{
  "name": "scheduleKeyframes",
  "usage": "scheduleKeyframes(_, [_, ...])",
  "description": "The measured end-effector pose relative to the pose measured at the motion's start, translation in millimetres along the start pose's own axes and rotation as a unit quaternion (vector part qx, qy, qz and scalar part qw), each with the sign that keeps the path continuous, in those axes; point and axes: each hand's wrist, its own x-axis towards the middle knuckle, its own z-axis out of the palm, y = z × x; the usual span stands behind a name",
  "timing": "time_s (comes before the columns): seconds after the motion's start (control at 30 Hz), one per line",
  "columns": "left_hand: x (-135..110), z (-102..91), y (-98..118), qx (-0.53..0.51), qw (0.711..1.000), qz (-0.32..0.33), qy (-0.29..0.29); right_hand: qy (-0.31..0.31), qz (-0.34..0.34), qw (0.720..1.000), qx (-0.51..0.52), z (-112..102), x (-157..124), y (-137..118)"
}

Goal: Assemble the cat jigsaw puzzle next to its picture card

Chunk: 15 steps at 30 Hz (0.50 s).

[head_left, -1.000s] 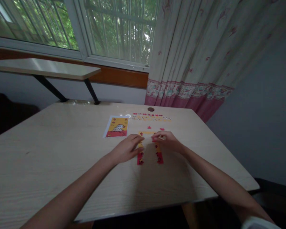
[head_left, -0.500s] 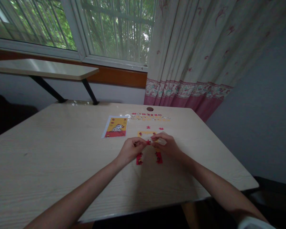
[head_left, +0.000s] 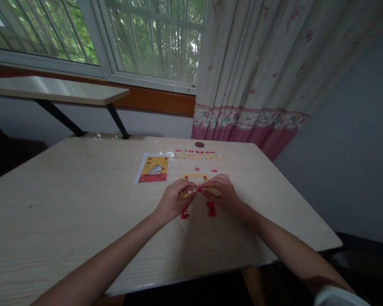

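Note:
A small red jigsaw puzzle piece (head_left: 199, 188) is pinched between the fingertips of my left hand (head_left: 177, 196) and my right hand (head_left: 221, 191), above the table. The two hands face each other, with their fingertips almost touching. Around and beneath them lies a partly joined puzzle border (head_left: 195, 175), yellow at the top. Its lower ends are red: a left strip (head_left: 185, 213) and a right strip (head_left: 211, 209). My hands hide parts of both sides. Just beyond are two loose red pieces, one on the left (head_left: 197, 169) and one on the right (head_left: 214, 171).
A printed picture sheet (head_left: 153, 169) with a white animal on yellow and red lies left of the hands. Rows of loose puzzle pieces (head_left: 199, 157) stretch along the back, near a round dark disc (head_left: 199, 145) in the tabletop. A raised shelf (head_left: 57, 90) stands at back left.
My right fingertips have closed in leftward onto the red piece, which was in my left hand alone. The piece has turned slightly. The view has shifted a little.

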Motion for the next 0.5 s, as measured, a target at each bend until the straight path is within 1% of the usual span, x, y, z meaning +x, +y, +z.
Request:
scheduleKeyframes(0.1, [0, -2.5, 4, 0.027, 0.998, 0.065, 0.003, 0.000, 0.005, 1.000, 0.010, 0, 0, -1])
scheduleKeyframes(0.27, [-2, -1.4, 0, 0.031, 0.993, 0.114, 0.011, -0.005, 0.010, 1.000, 0.010, -1, 0, -7])
scheduleKeyframes(0.33, [-3, -1.3, -2, 0.035, 0.993, 0.116, 0.009, -0.007, 0.016, 1.000, 0.014, -2, 0, -7])
scheduleKeyframes(0.4, [-4, -1.7, -3, 0.041, 0.994, 0.098, -0.002, -0.014, 0.012, 1.000, 0.024, -5, 0, -4])
scheduleKeyframes(0.43, [-5, -1.9, -3, 0.045, 0.995, 0.084, -0.016, -0.025, 0.009, 0.999, 0.030, -8, -1, -1])
scheduleKeyframes(0.5, [-7, -1.6, -1, 0.053, 0.995, 0.058, -0.060, -0.067, 0.007, 0.997, 0.040, -14, -3, 7])
